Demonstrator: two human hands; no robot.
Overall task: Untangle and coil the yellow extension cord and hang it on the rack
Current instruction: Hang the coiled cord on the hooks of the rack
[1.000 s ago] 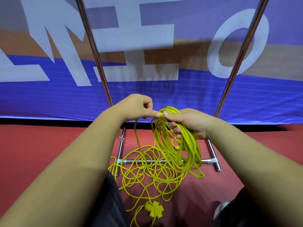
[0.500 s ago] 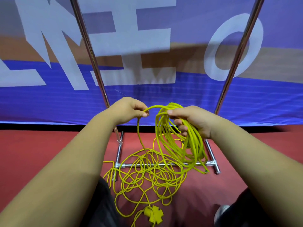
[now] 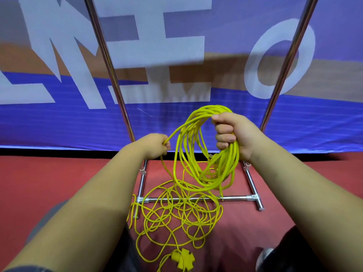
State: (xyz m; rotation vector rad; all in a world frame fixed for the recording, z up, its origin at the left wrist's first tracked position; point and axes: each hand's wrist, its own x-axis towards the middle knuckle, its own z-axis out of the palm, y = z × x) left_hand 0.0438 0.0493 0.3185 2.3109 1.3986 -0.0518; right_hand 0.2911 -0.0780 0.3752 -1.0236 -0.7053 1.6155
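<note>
The right hand, at 3 o'clock from the middle of the view, is closed in a fist round the top of a coil of the yellow extension cord. Its fingers are curled tight over the gathered strands, with the thumb on top. The coil hangs below the fist as a bundle of many turns, clear of the floor.

The left hand, just at 8 o'clock from the middle, pinches a single strand between thumb and curled fingers. That strand runs up to 1 o'clock into the top of the coil and drops away at 6 o'clock from the hand to the floor.

The rest of the cord lies in loose, crossing loops on the red floor at 6 o'clock of the coil, draped over the low crossbar of the chrome rack. The yellow cross-shaped socket end rests at the bottom edge, at 6 o'clock.

The rack's two uprights rise to 11 and 1 o'clock. Behind them hangs a blue banner with very large white letters: an M at 10 o'clock and an O at 2 o'clock. The shape between them is cropped, and I cannot read it as a letter.
</note>
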